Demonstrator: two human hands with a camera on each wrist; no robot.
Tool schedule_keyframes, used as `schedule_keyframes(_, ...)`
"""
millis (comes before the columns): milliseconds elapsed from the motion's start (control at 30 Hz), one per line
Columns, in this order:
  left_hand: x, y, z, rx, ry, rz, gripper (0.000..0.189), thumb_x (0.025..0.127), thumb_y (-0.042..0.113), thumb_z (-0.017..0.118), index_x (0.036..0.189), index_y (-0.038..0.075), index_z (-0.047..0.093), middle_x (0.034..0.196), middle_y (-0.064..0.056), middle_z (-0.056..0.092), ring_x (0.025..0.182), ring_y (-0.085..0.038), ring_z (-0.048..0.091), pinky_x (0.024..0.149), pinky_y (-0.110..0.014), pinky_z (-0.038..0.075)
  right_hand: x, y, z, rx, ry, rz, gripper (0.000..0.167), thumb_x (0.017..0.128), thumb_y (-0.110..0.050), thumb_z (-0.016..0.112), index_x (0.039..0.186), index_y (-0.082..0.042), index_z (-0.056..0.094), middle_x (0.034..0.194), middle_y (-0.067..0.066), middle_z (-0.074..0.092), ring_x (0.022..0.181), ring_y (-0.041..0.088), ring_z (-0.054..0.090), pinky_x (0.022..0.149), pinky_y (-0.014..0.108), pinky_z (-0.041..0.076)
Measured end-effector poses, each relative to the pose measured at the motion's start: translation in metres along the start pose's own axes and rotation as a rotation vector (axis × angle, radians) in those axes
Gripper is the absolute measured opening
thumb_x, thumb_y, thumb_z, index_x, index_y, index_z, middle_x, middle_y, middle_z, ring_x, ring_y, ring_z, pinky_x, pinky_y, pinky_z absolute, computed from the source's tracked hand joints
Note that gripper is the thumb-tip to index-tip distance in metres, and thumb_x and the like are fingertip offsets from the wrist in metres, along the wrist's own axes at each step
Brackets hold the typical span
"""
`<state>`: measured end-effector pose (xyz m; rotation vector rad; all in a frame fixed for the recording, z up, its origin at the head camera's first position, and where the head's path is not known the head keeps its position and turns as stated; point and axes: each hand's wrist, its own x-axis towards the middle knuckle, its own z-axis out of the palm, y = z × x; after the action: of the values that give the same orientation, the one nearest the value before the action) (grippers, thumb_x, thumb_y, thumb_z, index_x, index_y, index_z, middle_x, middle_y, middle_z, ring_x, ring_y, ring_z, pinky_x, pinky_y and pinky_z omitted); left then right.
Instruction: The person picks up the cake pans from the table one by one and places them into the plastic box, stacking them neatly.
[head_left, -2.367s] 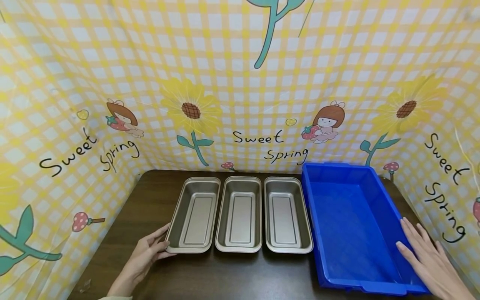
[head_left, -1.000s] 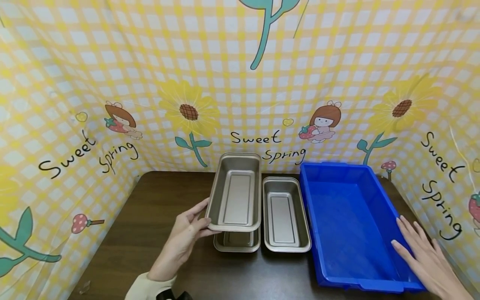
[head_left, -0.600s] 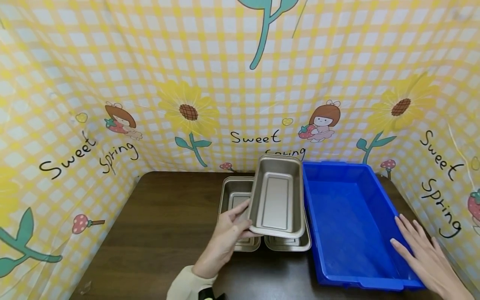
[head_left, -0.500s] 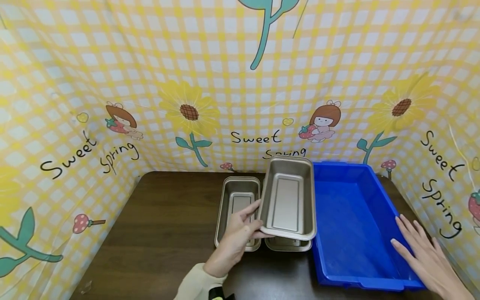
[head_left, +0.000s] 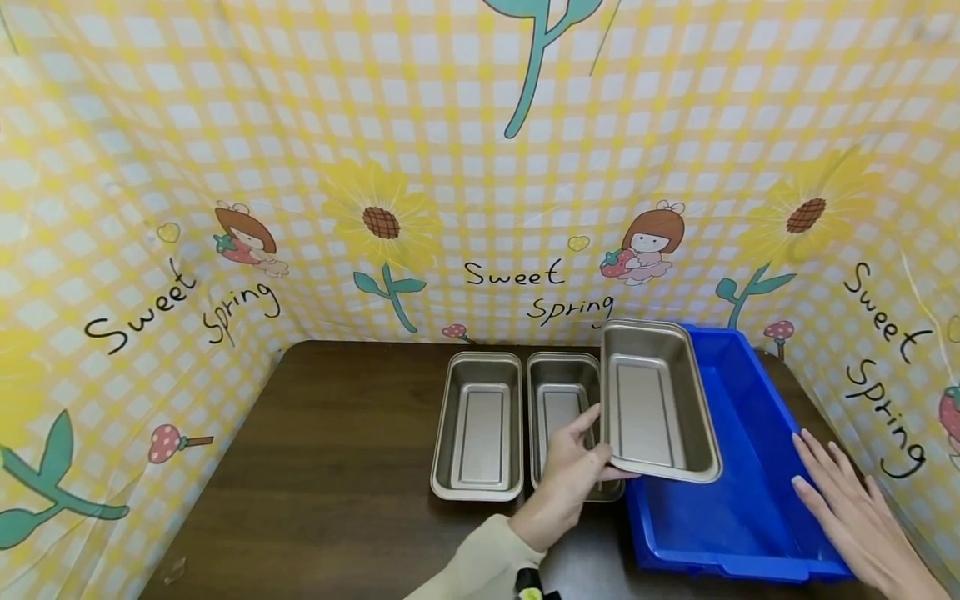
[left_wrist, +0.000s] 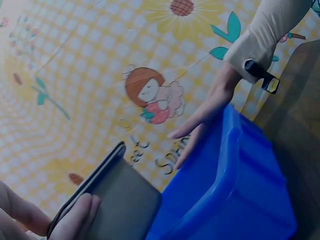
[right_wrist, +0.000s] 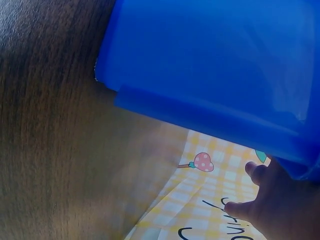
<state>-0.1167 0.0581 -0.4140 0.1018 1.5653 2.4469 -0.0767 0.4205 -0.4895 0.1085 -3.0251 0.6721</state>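
Note:
My left hand (head_left: 562, 483) grips a metal loaf pan (head_left: 652, 412) at its near left corner, thumb over the rim and fingers beneath. The pan is held up over the left side of a blue plastic bin (head_left: 742, 567), tilted slightly. In the left wrist view, fingertips (left_wrist: 82, 210) press the outside of the pan (left_wrist: 127, 192), which stands beside the bin wall (left_wrist: 225, 165). My right hand (head_left: 858, 517) rests along the bin's right rim with fingers straight; in the right wrist view this hand (right_wrist: 272, 200) is dark beside the rim.
Two more loaf pans stand side by side on the dark wooden table (head_left: 330, 467): a left one (head_left: 480, 433) and one nearer the bin (head_left: 558, 396), partly hidden by my left hand. A checked cloth (head_left: 465, 167) hangs behind and at both sides.
My left hand has lifted the leftmost loaf pan and carried it right, past the other two, to over the bin's left side. My right hand has stayed at the bin.

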Motion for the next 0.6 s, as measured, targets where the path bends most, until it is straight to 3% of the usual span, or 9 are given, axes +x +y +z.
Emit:
schedule_keyframes(167, 0.01, -0.016, 0.031, -0.051, 0.011, 0.025, 0.073, 0.082, -0.026, 0.041, 0.154, -0.018, 0.035, 0.144, -0.037, 0.053, 0.111, -0.054, 0.066, 0.078, -0.052, 0.066, 0.0, -0.001, 0.001, 0.001, 0.01, 0.001, 0.07, 0.116, -0.035, 0.035, 0.17, -0.009, -0.001, 0.173, 0.029, -0.002, 0.156, 0.049, -0.02, 0.111, 0.079, -0.026)
schedule_keyframes(333, 0.017, -0.029, 0.057, -0.1, 0.068, 0.01, 0.076, 0.077, -0.03, 0.04, 0.152, -0.018, 0.04, 0.139, -0.034, 0.057, 0.109, -0.055, 0.067, 0.077, -0.06, 0.064, -0.002, -0.003, 0.002, 0.002, 0.042, -0.035, 0.068, 0.115, -0.03, 0.037, 0.17, -0.009, 0.003, 0.175, 0.023, -0.002, 0.158, 0.044, -0.019, 0.113, 0.078, -0.024)
schedule_keyframes(600, 0.023, -0.049, 0.084, -0.148, 0.131, -0.042, 0.079, 0.073, -0.034, 0.042, 0.149, -0.014, 0.049, 0.127, -0.029, 0.066, 0.103, -0.055, 0.07, 0.077, -0.066, 0.062, -0.003, -0.003, 0.0, 0.009, 0.047, -0.043, 0.066, 0.116, -0.029, 0.034, 0.17, -0.008, 0.004, 0.175, 0.023, -0.001, 0.157, 0.045, -0.018, 0.113, 0.078, -0.025)
